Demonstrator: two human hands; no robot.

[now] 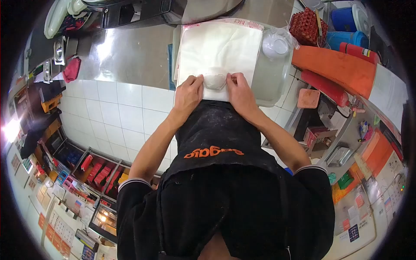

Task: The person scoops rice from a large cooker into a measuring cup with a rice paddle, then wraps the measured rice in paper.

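1. Set near the close edge of the white sheet (221,47), between both hands: a small, pale, rounded piece (214,80). Looks partly see-through, with a crinkled lower edge. Cannot tell what it is made of.
2. Gripped at the left edge of the piece with the left hand (188,94), thumb and finger drawn narrow together.
3. Gripped likewise at the right edge with the right hand (242,92), thumb and finger narrow, other fingers curled.
4. Spread flat beneath the piece and reaching away from the body: the sheet, with pink print along the far edge.
5. Placed beside the sheet, to the right: a translucent tray (271,80). Seen on its far part: a white bowl (275,45) in clear plastic.
6. Showing along the left side of the sheet: a narrow blue strip (171,65).
7. Lying under all this: a shiny metal bench (125,56). Placed farther left, at its end: a red cloth (72,70) near metal pans (59,52).
8. Stacked beyond the tray, to the right: red egg trays (305,29), near blue tubs (346,39). Seen nearer the body on that side: an orange board (336,67) and a red extinguisher (325,88).
9. Worn at the bench: a black apron (216,130) with orange lettering and pale smudges. Visible below: white floor tiles (108,102).
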